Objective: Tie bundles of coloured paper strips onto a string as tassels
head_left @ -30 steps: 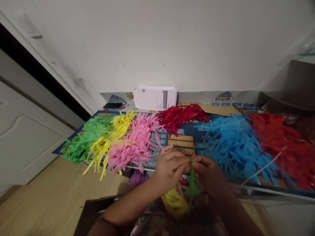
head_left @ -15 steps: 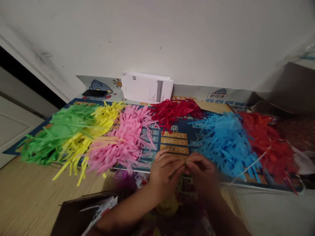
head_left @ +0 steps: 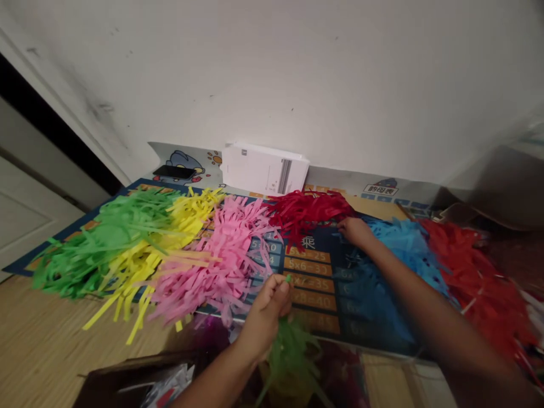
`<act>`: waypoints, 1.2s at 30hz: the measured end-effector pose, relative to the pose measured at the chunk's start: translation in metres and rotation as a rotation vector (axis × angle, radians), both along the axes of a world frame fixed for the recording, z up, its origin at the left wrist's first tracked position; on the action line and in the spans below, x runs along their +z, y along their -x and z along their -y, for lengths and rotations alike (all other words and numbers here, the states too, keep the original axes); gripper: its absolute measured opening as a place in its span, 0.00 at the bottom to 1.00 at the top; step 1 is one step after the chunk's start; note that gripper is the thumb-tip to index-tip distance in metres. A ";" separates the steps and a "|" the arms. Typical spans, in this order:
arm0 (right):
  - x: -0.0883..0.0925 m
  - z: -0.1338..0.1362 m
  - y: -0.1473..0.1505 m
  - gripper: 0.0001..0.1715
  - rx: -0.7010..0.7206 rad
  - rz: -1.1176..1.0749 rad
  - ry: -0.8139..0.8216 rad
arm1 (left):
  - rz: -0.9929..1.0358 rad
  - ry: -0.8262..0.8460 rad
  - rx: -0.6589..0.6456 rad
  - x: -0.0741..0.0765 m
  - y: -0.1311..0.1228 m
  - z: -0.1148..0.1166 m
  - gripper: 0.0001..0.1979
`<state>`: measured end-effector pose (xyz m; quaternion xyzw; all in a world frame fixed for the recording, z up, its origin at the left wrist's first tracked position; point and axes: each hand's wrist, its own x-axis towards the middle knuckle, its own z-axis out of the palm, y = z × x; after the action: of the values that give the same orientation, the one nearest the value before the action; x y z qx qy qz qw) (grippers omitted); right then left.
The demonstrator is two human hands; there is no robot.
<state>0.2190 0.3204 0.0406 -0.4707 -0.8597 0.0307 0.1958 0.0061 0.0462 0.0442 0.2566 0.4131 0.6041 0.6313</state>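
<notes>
Left grip (head_left: 267, 317) pinching green paper strips (head_left: 289, 357)

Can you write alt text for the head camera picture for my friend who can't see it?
A person's left hand pinches a bunch of green paper strips while the right hand rests beside blue paper strips. More piles of green, yellow, pink and red paper strips cover a multiplication table mat.

Single head-worn cam, close above the left hand (head_left: 266, 320) and right hand (head_left: 356, 232), angled forward and down across the printed desk mat (head_left: 310, 289) toward the white wall (head_left: 272, 73)
</notes>
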 end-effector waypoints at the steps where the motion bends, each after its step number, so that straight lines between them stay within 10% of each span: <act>1: -0.001 -0.001 0.002 0.13 -0.022 0.026 0.031 | -0.053 -0.018 0.000 -0.002 0.001 -0.001 0.22; 6: 0.024 0.024 0.009 0.10 -0.103 0.045 0.169 | -0.408 -0.135 -0.027 -0.006 0.008 0.001 0.22; 10: 0.046 0.112 0.013 0.08 0.106 -0.279 0.168 | -0.557 -0.149 -0.043 -0.006 0.009 0.005 0.18; 17: -0.008 0.253 0.022 0.07 -0.052 -0.900 0.411 | -0.790 -0.318 0.005 -0.005 -0.010 0.012 0.08; 26: -0.007 0.280 0.017 0.16 -0.296 -1.234 0.636 | -1.064 -0.533 -0.029 0.001 -0.029 0.016 0.05; 36: -0.014 0.287 0.010 0.09 -0.221 -0.963 0.389 | -1.233 -0.671 -0.113 0.003 -0.026 0.020 0.06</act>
<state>0.2094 0.0338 0.0264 -0.5188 -0.5962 0.3813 0.4796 0.0325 0.0267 0.0476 0.7542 0.4729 0.4098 0.1992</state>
